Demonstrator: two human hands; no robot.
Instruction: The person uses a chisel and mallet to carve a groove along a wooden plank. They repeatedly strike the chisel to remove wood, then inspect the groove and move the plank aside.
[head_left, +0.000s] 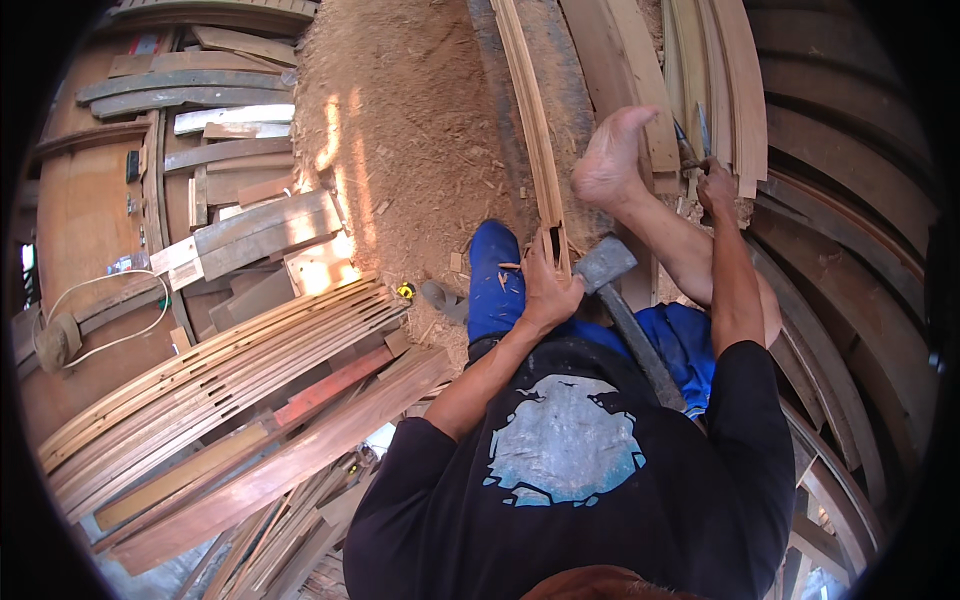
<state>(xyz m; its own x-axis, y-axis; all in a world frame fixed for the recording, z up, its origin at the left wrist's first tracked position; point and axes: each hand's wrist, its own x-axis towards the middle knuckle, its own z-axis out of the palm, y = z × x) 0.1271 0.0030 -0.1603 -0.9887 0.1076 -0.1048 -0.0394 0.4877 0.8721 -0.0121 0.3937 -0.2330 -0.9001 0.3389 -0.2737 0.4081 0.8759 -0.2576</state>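
My left hand [550,285] is wrapped round the near end of a long, narrow wooden strip [536,130], beside a dark slot cut in it. The strip runs away from me, over my blue-trousered leg. A heavy hammer [645,340] with a blocky grey head lies across my lap, its head close to my left fingers. Out to the right, beyond my bent leg, my right hand [716,190] is closed at a slim hand tool [703,130] with a narrow blade. Another dark tool [683,135] lies beside it; their handles are partly hidden.
Several slotted wooden strips [230,370] are stacked at the left, with a yellow tape measure [405,290] near their ends. Long boards [740,90] lie at the far right. Wood shavings cover the ground [400,130]. Stacked planks [850,200] line the right side.
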